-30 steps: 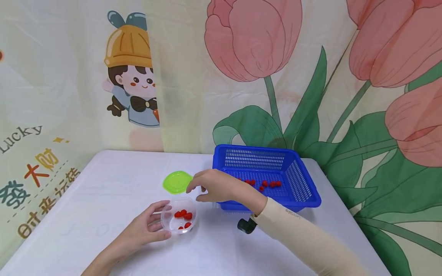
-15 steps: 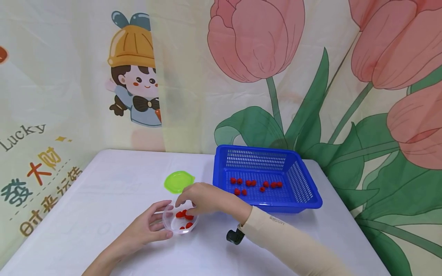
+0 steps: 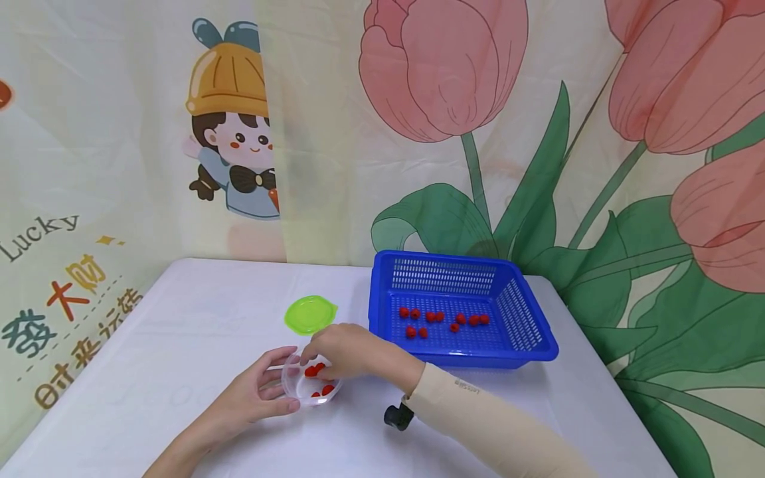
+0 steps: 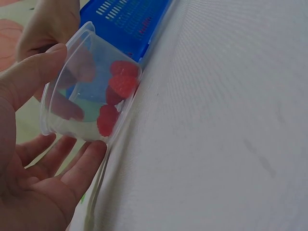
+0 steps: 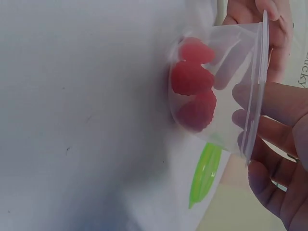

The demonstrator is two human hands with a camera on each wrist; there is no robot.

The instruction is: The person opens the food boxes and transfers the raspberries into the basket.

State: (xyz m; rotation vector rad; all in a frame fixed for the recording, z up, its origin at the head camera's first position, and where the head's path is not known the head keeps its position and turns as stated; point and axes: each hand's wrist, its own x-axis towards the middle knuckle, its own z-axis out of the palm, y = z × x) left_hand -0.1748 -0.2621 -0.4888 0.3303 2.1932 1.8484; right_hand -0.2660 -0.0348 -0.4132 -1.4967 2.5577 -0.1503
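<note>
A clear plastic tub [image 3: 299,390] with several raspberries [image 3: 314,370] in it stands on the white tablecloth. My left hand [image 3: 251,397] holds the tub from its left side, thumb near the rim and fingers round the wall in the left wrist view. From the right, my right hand [image 3: 346,348] reaches over the rim with some fingertips [image 5: 240,91] inside the tub. Those fingertips are apart from the raspberries [image 5: 192,79] at the bottom in the right wrist view, and no berry shows between them.
A blue plastic basket [image 3: 454,360] stands at the back right with several raspberries [image 3: 435,317] spread over its floor. Behind the tub lies a bright green lid [image 3: 309,315]. A black camera [image 3: 398,417] hangs at the right wrist. A printed cloth [image 3: 323,133] hangs behind the table.
My right hand has moved left and down, from above the space between tub and basket to inside the tub. The left hand keeps its hold in the same place.
</note>
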